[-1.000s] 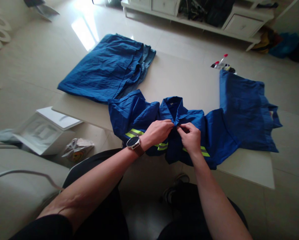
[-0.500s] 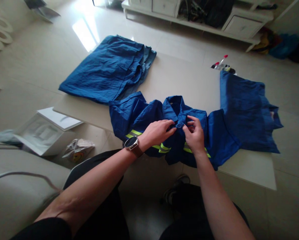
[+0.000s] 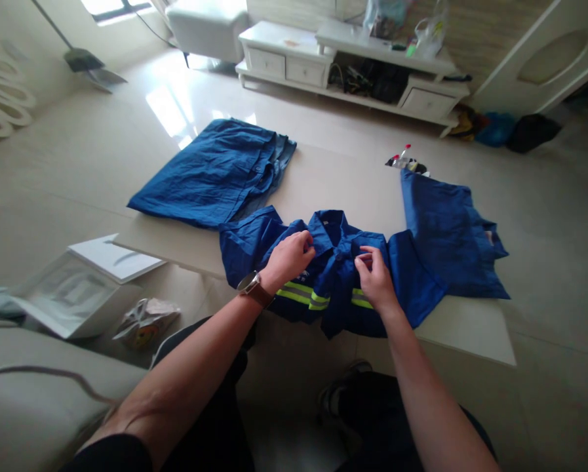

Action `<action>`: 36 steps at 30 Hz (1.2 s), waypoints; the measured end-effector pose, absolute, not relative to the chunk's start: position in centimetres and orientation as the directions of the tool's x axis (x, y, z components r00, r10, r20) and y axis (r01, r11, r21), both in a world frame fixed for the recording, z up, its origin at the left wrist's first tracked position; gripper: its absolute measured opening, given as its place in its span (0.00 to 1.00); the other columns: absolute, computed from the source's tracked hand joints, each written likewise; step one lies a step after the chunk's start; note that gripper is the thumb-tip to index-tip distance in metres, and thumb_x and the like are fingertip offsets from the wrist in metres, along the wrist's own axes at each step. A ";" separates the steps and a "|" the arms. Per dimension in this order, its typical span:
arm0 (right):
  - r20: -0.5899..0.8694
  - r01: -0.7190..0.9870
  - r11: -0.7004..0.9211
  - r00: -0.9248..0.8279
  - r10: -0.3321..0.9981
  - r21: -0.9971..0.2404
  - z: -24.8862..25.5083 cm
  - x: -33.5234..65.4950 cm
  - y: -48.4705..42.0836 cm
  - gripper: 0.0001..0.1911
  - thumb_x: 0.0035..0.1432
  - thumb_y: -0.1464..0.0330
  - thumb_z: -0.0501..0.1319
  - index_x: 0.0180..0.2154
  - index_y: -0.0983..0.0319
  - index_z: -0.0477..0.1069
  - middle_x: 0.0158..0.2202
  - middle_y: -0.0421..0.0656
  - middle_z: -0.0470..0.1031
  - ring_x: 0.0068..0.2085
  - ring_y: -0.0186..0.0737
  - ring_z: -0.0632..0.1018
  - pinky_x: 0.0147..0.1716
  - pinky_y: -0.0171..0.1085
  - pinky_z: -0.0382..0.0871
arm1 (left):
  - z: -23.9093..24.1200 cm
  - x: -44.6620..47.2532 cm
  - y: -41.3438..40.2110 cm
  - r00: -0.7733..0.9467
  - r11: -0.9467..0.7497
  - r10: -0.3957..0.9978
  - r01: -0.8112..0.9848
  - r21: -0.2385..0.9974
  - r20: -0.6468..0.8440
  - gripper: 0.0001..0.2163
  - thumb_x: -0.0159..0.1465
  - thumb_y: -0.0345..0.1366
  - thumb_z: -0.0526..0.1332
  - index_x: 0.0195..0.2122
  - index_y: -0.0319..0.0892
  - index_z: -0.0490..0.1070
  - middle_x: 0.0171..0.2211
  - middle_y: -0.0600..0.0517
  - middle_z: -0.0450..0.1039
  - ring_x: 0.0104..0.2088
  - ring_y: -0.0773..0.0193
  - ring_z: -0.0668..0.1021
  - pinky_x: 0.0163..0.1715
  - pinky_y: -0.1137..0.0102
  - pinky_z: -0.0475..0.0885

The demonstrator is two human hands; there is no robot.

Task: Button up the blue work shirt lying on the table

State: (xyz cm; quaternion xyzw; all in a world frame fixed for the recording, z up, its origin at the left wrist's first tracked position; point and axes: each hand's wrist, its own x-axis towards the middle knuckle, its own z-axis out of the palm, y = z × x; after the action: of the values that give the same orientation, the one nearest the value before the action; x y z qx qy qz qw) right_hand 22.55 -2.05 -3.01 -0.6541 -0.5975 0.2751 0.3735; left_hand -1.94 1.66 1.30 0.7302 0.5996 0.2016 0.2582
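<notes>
On the table edge, blue shirt [image 3: 333, 262], left hand [image 3: 288, 259] seemingly gripping its collar, right hand [image 3: 372, 275] pinching its placket.

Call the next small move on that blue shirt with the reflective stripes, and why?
Probably smooth the front flat, outward from the placket. Both hands sit on the blue shirt: left hand grips cloth by the collar, right hand pinches near the middle. The collar looks closed, yet the body lies bunched, its hem hanging over the table edge.

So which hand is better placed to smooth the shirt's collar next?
Probably the left hand: it already rests on the blue shirt right beside the collar. The right hand sits lower, on the front placket.
</notes>
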 end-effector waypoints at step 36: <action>0.164 0.664 -0.160 0.398 0.903 -0.731 -6.0 36.9 -34.9 0.33 0.59 0.46 0.57 0.55 0.58 0.80 0.63 0.53 0.74 0.67 0.61 0.72 0.70 0.58 0.62 | 1.5 -13.6 -24.5 -0.134 0.159 0.978 0.975 0.157 -0.158 0.24 0.71 0.49 0.48 0.64 0.55 0.72 0.72 0.48 0.62 0.63 0.39 0.70 0.51 0.50 0.73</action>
State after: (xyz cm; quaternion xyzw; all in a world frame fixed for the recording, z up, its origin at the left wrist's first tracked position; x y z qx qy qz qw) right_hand 36.91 -34.88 -6.01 -0.7450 -0.5257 0.1576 0.3791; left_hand -13.63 -24.48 1.46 0.6484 0.7530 0.0080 0.1121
